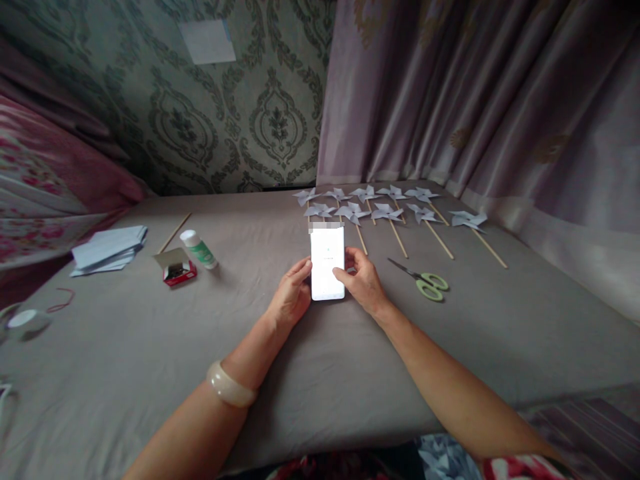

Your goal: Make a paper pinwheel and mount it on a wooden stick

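Observation:
A smartphone [327, 277] with a bright white screen is held upright in front of me, over the grey cloth. Along its left edge, my left hand [294, 290] is closed on it, with a pale bangle on that wrist. My right hand [366, 280] grips the right edge, its thumb lying over the lower part of the screen. Fingers behind the phone are hidden, and the screen text is too small to read. Behind the phone lie several paper pinwheels [353, 213] on wooden sticks. Scissors [427, 283] with green handles rest to the right of my right hand.
To the left are a glue stick [200, 250], an open red box [179, 272] of small dark items, a wooden stick [175, 232] and stacked paper sheets [110, 248]. A white round object [27, 321] sits at far left. Curtains [425, 87] hang on the right.

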`<act>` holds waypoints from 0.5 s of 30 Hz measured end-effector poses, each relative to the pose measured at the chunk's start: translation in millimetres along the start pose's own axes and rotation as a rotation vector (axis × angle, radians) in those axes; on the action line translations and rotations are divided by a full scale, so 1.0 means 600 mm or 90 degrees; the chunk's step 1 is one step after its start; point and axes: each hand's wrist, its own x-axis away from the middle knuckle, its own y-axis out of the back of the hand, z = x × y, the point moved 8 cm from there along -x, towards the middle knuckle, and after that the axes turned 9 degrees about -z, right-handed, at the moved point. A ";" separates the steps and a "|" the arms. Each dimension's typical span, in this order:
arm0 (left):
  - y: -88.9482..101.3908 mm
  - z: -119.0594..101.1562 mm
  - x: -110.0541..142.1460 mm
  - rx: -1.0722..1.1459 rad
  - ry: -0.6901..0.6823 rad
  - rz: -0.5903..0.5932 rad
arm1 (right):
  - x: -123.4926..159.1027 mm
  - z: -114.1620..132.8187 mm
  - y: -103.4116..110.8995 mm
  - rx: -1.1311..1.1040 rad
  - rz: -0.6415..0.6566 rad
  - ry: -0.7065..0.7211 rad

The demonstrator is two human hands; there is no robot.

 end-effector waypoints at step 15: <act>-0.003 0.003 0.003 0.016 0.021 -0.006 | 0.002 -0.001 0.002 0.025 -0.022 0.018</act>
